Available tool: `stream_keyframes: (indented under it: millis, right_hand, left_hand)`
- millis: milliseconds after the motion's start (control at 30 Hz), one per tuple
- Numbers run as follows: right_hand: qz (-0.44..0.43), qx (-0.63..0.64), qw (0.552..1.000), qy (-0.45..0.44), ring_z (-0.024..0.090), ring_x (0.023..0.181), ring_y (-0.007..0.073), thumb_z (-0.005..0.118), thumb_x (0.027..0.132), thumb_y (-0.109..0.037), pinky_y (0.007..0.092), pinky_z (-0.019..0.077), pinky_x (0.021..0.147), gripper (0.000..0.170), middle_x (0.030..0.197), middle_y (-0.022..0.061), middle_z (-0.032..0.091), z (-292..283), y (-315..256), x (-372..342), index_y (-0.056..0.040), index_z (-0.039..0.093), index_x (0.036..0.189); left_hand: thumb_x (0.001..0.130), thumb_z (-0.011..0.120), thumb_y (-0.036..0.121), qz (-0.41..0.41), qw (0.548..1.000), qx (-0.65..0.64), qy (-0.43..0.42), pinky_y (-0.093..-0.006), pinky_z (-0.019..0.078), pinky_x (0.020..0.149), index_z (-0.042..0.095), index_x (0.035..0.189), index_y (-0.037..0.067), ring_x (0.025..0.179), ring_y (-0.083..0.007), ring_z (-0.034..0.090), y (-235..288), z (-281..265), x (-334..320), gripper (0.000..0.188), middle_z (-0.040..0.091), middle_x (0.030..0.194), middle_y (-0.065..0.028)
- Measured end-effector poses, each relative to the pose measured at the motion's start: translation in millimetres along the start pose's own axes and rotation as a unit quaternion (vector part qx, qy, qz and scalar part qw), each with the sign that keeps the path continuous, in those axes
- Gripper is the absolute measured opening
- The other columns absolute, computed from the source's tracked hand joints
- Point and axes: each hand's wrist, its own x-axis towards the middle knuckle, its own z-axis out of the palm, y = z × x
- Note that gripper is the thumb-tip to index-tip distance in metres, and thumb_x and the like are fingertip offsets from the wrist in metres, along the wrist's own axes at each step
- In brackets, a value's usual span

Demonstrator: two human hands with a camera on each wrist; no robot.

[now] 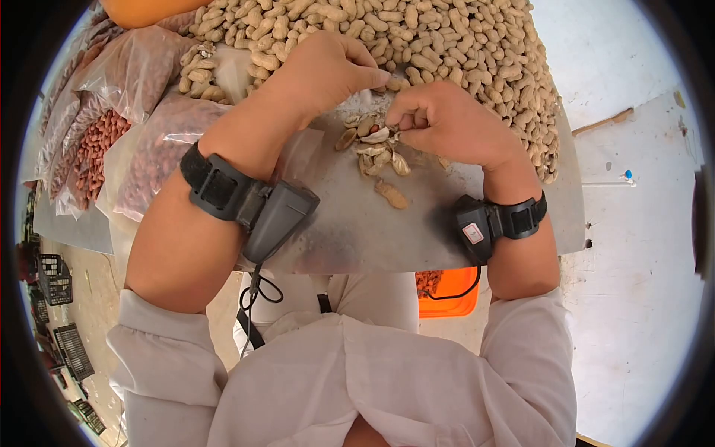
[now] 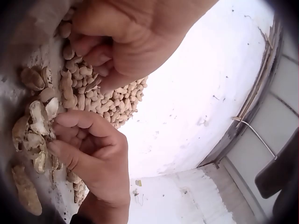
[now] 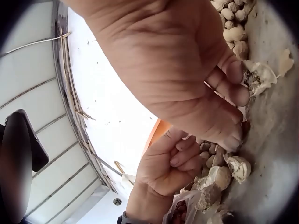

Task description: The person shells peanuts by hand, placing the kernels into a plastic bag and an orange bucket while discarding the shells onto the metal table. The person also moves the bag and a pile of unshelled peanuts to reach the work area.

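Bent over the grey tabletop [image 1: 342,216], the left hand [image 1: 324,74] [image 2: 131,42] [image 3: 163,168] pinches what looks like an unshelled peanut [image 2: 93,84] at the edge of the peanut heap [image 1: 477,52]. The right hand [image 1: 454,123] [image 2: 96,158] [image 3: 173,70] is low beside a small pile of cracked shells [image 1: 372,149] [image 2: 37,119] [image 3: 215,182]. Its thumb and finger close around a small reddish kernel [image 3: 246,126], mostly hidden by the fingertips. A single peanut [image 1: 391,194] [image 2: 26,190] lies on the near side of the shell pile.
Clear plastic bags of red kernels [image 1: 100,145] lie at the left of the table. An orange object [image 1: 149,9] stands at the far left, behind the bags. Below the table's near edge is an orange tray [image 1: 454,294] holding reddish bits. Black crates [image 1: 73,350] sit on the floor.
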Motion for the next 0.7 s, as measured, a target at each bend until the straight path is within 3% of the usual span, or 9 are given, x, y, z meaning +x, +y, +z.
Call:
stream_keyframes:
  millis: [33, 200, 333, 433, 533, 700]
  right_hand:
    - [0.003, 0.002, 1.000, 0.002, 0.060, 0.064, 0.0218, 0.063, 0.064, -0.006, 0.0307, 0.0473, 0.059, 0.018, 0.069, 0.0103, 0.062, -0.6, -0.5, -0.1, -0.0015, 0.065, 0.082]
    - [-0.002, 0.026, 1.000, -0.010, 0.060, 0.063, 0.0198, 0.062, 0.065, -0.007, 0.0290, 0.0469, 0.058, 0.016, 0.069, 0.0096, 0.062, -5.2, -1.6, -2.9, -0.0010, 0.065, 0.079]
    - [-0.009, 0.046, 0.997, -0.063, 0.060, 0.060, 0.0183, 0.062, 0.066, -0.008, 0.0281, 0.0463, 0.056, 0.012, 0.065, 0.0089, 0.063, -15.2, -4.9, -7.8, -0.0001, 0.065, 0.074]
    - [0.034, 0.070, 0.994, -0.076, 0.059, 0.058, 0.0175, 0.062, 0.067, -0.009, 0.0280, 0.0453, 0.055, 0.011, 0.062, 0.0091, 0.062, -21.3, -12.0, -11.8, -0.0002, 0.065, 0.072]
    - [0.023, 0.024, 0.998, -0.058, 0.054, 0.057, 0.0088, 0.062, 0.070, -0.004, 0.0234, 0.0416, 0.052, 0.007, 0.063, 0.0035, 0.061, -22.0, -3.7, -10.0, -0.0007, 0.065, 0.076]
    - [0.013, -0.054, 0.998, -0.018, 0.055, 0.056, 0.0129, 0.064, 0.068, -0.005, 0.0259, 0.0418, 0.052, 0.007, 0.064, 0.0056, 0.061, -16.9, -0.5, -9.1, -0.0010, 0.065, 0.073]
  left_hand:
    - [0.076, 0.071, 0.014, 0.017, 1.000, 0.018, -0.008, -0.0218, 0.0376, 0.050, 0.067, 0.080, 0.003, 0.057, -0.0063, 0.048, -1.7, 0.6, 0.7, 0.012, 0.059, 0.069, -0.0001]
    - [0.074, 0.070, 0.011, 0.056, 0.993, 0.080, -0.059, -0.0240, 0.0427, 0.059, 0.067, 0.079, 0.000, 0.064, -0.0086, 0.053, -5.0, 3.2, -0.4, 0.012, 0.061, 0.070, -0.0006]
    - [0.072, 0.068, 0.008, 0.070, 0.985, 0.124, -0.102, -0.0241, 0.0429, 0.058, 0.067, 0.078, 0.000, 0.063, -0.0083, 0.054, 2.2, 3.3, -6.3, 0.010, 0.062, 0.068, -0.0018]
    - [0.070, 0.068, 0.008, 0.073, 0.977, 0.153, -0.126, -0.0248, 0.0436, 0.058, 0.067, 0.077, 0.001, 0.062, -0.0097, 0.055, 4.7, 5.1, -8.0, 0.010, 0.063, 0.067, -0.0033]
    - [0.068, 0.068, 0.008, 0.084, 0.973, 0.174, -0.128, -0.0266, 0.0447, 0.058, 0.068, 0.076, 0.001, 0.061, -0.0129, 0.057, 4.2, 7.0, -10.1, 0.010, 0.063, 0.066, -0.0054]
    - [0.066, 0.069, 0.010, 0.126, 0.953, 0.236, -0.141, -0.0297, 0.0459, 0.058, 0.067, 0.076, 0.002, 0.060, -0.0186, 0.058, 2.1, 9.3, -13.4, 0.013, 0.061, 0.063, -0.0088]
